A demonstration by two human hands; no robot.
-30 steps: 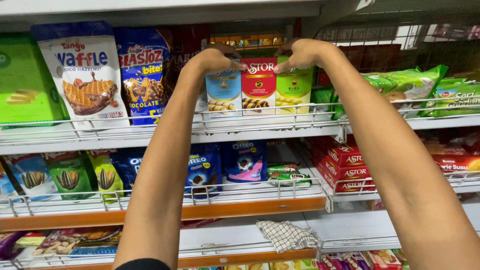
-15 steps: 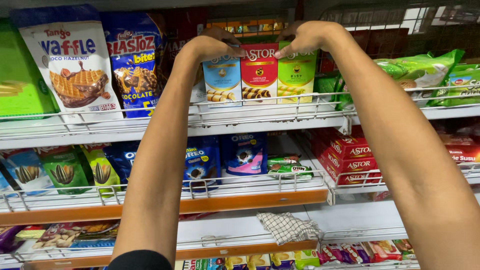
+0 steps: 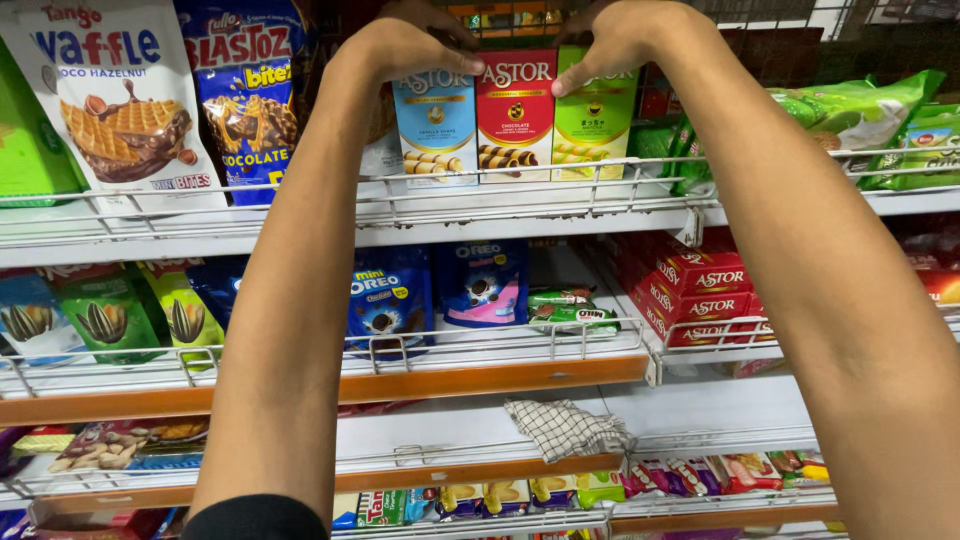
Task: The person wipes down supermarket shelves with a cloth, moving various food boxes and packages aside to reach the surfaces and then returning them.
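Both bare arms reach up and forward, forearms rising steeply from the lower edge of the view and leaning toward each other at the top. The left hand (image 3: 405, 50) is bent down at the wrist, knuckles toward the camera, thumb pointing inward to the right. The right hand (image 3: 625, 35) mirrors it, wrist flexed, one finger stretched down and inward. The hands sit level, near but apart, fingers curled over forward; what each grip closes on cannot be told.

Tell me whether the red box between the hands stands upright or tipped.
Upright: the red box stands straight between the blue box and green box.
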